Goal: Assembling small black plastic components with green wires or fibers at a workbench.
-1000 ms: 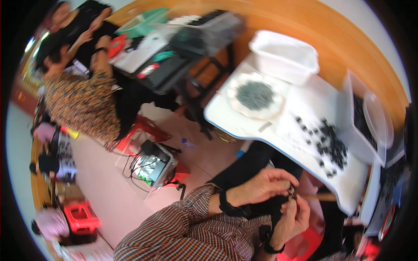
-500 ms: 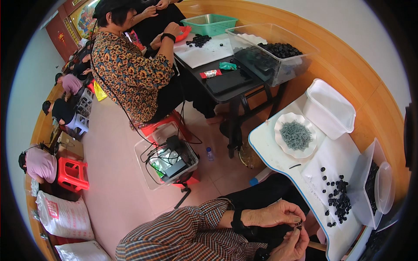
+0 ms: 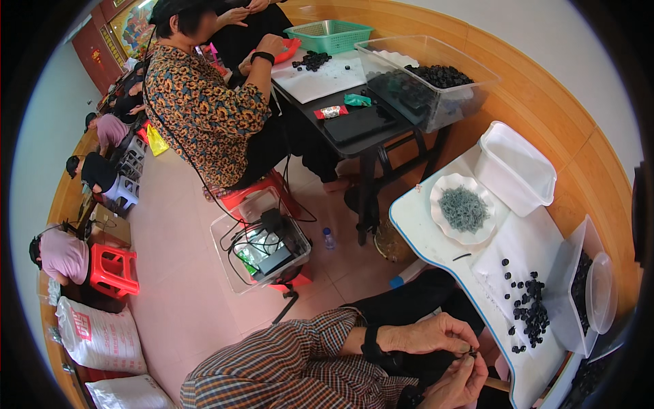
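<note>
While bent over the lap, had left hand (image 3: 426, 335) and right hand (image 3: 458, 382) brought together at bottom of view, fingertips (image 3: 469, 349) pinched shut on a tiny dark piece (image 3: 465, 352); too small to tell what kind. Wore black wristband (image 3: 371, 343) on left wrist, plaid sleeve (image 3: 293, 361) behind it. Held piece just off the near edge of white table (image 3: 419, 218), over dark trousers. Lay near on table: scatter of small black parts (image 3: 528, 307) on white sheet (image 3: 518, 249). Sat further back: white scalloped plate (image 3: 463, 208) of grey-green bits, empty white tub (image 3: 514, 167). Stood at right edge: clear bin (image 3: 579, 286) with more black parts. Sat well apart across floor: another person in patterned top (image 3: 201, 112) at black table (image 3: 361, 123), with green basket (image 3: 330, 34) and large clear box (image 3: 429, 78).
</note>
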Demonstrator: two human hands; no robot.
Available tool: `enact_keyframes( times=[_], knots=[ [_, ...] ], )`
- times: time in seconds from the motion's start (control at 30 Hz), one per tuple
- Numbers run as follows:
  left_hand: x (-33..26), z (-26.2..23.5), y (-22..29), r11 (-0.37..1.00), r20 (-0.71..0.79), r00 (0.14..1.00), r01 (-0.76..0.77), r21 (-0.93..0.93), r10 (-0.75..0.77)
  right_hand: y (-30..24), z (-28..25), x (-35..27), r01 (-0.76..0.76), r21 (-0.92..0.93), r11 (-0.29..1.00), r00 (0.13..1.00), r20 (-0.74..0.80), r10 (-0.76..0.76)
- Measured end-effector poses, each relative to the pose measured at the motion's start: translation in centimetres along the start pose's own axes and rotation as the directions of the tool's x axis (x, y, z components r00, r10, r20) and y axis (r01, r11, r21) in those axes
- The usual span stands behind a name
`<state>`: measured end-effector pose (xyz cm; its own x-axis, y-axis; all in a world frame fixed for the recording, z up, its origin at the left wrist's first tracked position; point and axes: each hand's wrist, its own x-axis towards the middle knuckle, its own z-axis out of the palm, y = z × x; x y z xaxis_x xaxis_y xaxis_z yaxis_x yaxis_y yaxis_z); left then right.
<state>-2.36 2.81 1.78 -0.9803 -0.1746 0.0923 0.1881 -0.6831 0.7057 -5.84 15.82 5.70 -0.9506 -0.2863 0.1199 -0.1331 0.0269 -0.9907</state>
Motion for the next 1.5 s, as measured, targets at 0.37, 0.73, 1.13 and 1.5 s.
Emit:
enact_keyframes(
  times=[0.37,0.73,1.13,1.5],
  knots=[
    [-0.3,0.0,-0.5,0.948,-0.055,0.993,-0.081,0.308,0.103,1.8,-0.8,0.5,0.007,0.200,0.980,0.999,-0.046,0.002],
    [0.1,-0.2,0.2,0.946,-0.029,0.989,-0.128,0.299,0.144,1.9,-0.9,0.9,-0.026,0.266,0.964,1.000,-0.007,0.029],
    [0.2,0.0,-0.4,0.988,-0.068,0.996,-0.042,0.149,0.053,2.3,-1.9,0.7,-0.038,0.255,0.966,0.998,0.055,0.025],
    [0.2,0.7,0.2,0.877,0.003,0.987,-0.144,0.459,0.160,2.7,-2.2,0.7,-0.040,0.275,0.961,0.997,0.068,0.022]
  ],
)
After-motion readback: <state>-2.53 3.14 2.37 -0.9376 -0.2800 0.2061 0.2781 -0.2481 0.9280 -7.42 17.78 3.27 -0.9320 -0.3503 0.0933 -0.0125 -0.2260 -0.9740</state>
